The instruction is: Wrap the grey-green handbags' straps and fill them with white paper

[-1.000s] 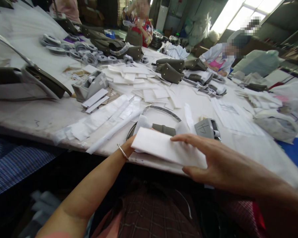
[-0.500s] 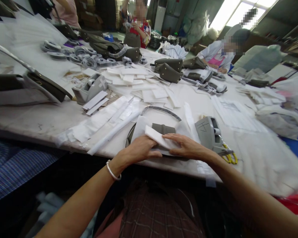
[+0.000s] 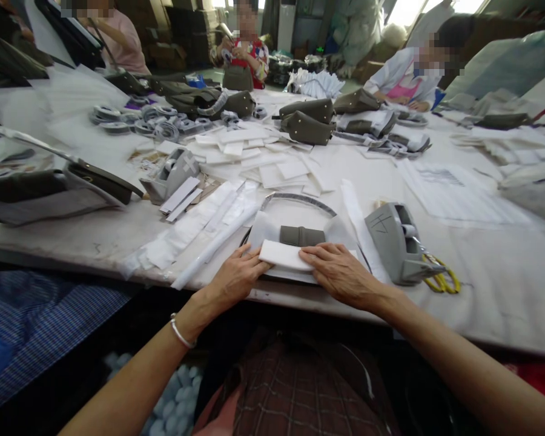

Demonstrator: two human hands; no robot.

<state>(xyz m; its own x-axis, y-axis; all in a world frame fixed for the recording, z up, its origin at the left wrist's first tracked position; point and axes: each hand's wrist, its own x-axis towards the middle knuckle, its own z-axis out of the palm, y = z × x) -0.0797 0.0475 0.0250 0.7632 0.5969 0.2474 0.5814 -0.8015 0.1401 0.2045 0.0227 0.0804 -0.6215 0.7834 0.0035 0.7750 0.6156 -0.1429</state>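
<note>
A dark olive bag (image 3: 295, 235) lies at the table's front edge, partly covered by white sheets, its wrapped handle (image 3: 300, 198) arching away from me. Across its near side rests a folded white foam piece (image 3: 284, 255). My left hand (image 3: 239, 270) is at the foam's left end, its fingers pressed together on that end. On the right part of the foam lies my right hand (image 3: 340, 270), fingers closed over its top. The undersides of both hands are hidden.
To the right stand a grey tape dispenser (image 3: 390, 242) and yellow-handled scissors (image 3: 445, 280). Another dispenser (image 3: 175, 175), plastic strips (image 3: 213, 209) and white foam sheets (image 3: 263, 157) lie left and beyond. Olive bags (image 3: 306, 121) sit farther back. Several people work around the table.
My left hand has moved left to the foam's end, and the foam has gone from slanted to nearly level across the bag. The camera view has shifted slightly.
</note>
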